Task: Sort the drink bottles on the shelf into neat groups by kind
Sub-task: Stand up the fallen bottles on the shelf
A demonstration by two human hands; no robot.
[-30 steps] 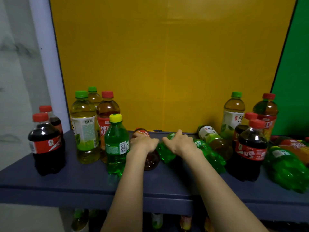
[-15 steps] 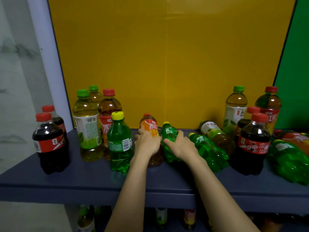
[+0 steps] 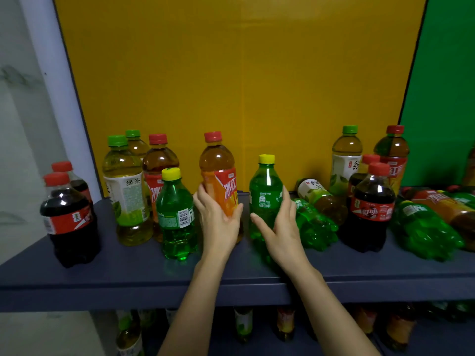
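Note:
My left hand (image 3: 218,222) grips an upright iced-tea bottle (image 3: 218,173) with a red cap and orange label at the shelf's middle. My right hand (image 3: 280,227) grips an upright green soda bottle (image 3: 264,194) with a yellow cap just right of it. Left of my hands stand another green soda bottle (image 3: 176,214), two green-tea bottles (image 3: 126,194), an iced-tea bottle (image 3: 158,163) and two cola bottles (image 3: 68,217). On the right a green soda bottle (image 3: 313,224) and a green-tea bottle (image 3: 321,199) lie on their sides.
The dark blue shelf (image 3: 128,273) has a yellow back panel. At the right stand cola bottles (image 3: 371,209), a green-tea bottle (image 3: 345,160) and an iced-tea bottle (image 3: 393,155); more bottles (image 3: 424,227) lie flat at the far right. A lower shelf holds several bottles (image 3: 243,325).
Both hands have raised the iced-tea bottle and the green soda bottle from lying on the shelf to standing upright.

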